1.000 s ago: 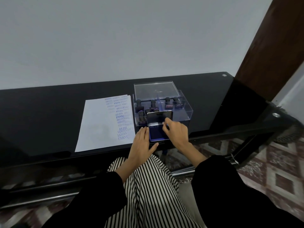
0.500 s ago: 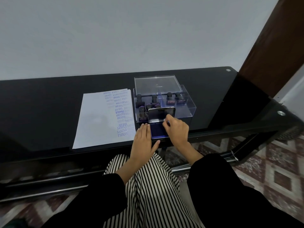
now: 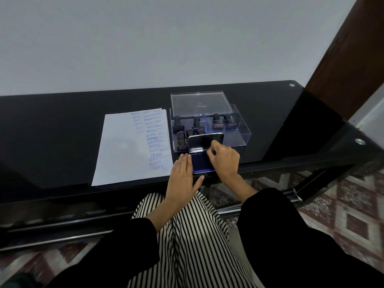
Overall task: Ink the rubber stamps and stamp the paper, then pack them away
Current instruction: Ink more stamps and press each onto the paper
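Note:
A blue ink pad lies at the table's near edge with its lid standing upright. My right hand is over the pad, fingers closed on a small dark stamp that is mostly hidden. My left hand lies flat against the pad's left side, thumb along its front. Several dark-handled stamps stand in a clear compartment box behind the pad. White paper with blue stamped words down its right side lies to the left.
The box's clear lid rests across the back of the box. The black glass table meets a white wall behind. A brown wooden post rises at the right. My striped lap and a patterned floor are below.
The view has shifted a little. My right hand stays over the ink pad by the raised lid and my left hand stays flat beside it.

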Available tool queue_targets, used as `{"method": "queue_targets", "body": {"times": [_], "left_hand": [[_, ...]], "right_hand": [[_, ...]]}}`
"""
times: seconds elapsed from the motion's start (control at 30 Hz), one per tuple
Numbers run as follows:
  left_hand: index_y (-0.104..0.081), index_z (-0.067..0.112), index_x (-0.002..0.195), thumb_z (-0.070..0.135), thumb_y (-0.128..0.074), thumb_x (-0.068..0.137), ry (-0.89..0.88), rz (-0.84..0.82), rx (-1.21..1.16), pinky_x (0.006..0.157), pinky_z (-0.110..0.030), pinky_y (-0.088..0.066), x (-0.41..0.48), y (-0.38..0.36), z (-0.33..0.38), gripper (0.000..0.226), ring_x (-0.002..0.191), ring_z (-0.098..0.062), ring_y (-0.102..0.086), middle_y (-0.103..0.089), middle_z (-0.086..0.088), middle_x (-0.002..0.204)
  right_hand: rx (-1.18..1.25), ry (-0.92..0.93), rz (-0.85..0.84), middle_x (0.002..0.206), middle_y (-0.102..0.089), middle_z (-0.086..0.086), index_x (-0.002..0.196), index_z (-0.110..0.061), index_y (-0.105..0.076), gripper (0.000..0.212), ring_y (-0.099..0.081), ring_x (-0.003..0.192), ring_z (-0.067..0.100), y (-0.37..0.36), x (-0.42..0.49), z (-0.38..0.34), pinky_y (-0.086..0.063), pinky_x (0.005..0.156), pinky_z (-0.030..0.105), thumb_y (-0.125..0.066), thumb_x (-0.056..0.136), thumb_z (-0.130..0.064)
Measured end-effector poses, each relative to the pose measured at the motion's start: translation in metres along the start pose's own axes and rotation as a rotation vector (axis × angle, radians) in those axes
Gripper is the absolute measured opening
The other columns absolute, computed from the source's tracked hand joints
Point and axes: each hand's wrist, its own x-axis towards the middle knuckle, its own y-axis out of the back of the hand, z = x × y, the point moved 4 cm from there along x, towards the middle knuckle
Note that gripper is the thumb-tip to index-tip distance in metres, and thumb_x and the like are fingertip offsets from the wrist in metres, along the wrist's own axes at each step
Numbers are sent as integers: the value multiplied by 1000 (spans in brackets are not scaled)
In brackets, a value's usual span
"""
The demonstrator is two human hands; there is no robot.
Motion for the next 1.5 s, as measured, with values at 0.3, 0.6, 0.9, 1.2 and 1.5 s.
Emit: {"method": "queue_targets", "body": {"times": [0.3, 0.6, 0.9, 1.2, 1.5], "left_hand": [[-7, 1, 148, 60, 5, 81, -5, -3, -57, 118, -31, -1, 0, -2, -2, 90, 146, -24, -9, -14, -15, 156], [-7, 0, 148, 60, 6, 80, -16, 3, -66, 117, -30, 2, 0, 0, -1, 91, 146, -24, -8, -13, -16, 156], [-9, 0, 147, 60, 3, 81, -19, 7, -80, 118, -32, -1, -1, 1, -2, 90, 146, -25, -9, -15, -16, 155], [-4, 3, 148, 61, 8, 78, -9, -10, -71, 118, -30, 2, 0, 0, -2, 92, 147, -22, -3, -9, -13, 157], [-6, 2, 148, 61, 6, 79, -16, -2, -90, 117, -30, 2, -1, 1, -1, 91, 146, -23, -6, -12, -15, 156]], "right_hand": [[45, 27, 77, 33, -42, 0, 52, -12, -50, 31, -38, 24, 16, -4, -1, 1, -20, 34, 16, -80, 63, -9], [61, 50, 233, 36, -42, -3, 53, -14, -49, 28, -35, 27, 12, -1, -10, 3, -23, 31, 17, -49, 80, -21], [109, 91, 262, 41, -48, -3, 53, -13, -49, 26, -40, 32, 12, 0, -22, 8, -30, 33, 19, -57, 77, -14], [159, 250, 256, 42, -48, -3, 50, -12, -49, 28, -39, 32, 12, 3, -24, 11, -32, 32, 21, -56, 77, -9], [142, 133, 245, 39, -46, -3, 51, -12, -48, 26, -39, 31, 11, 0, -21, 9, -29, 33, 19, -54, 77, -14]]}}
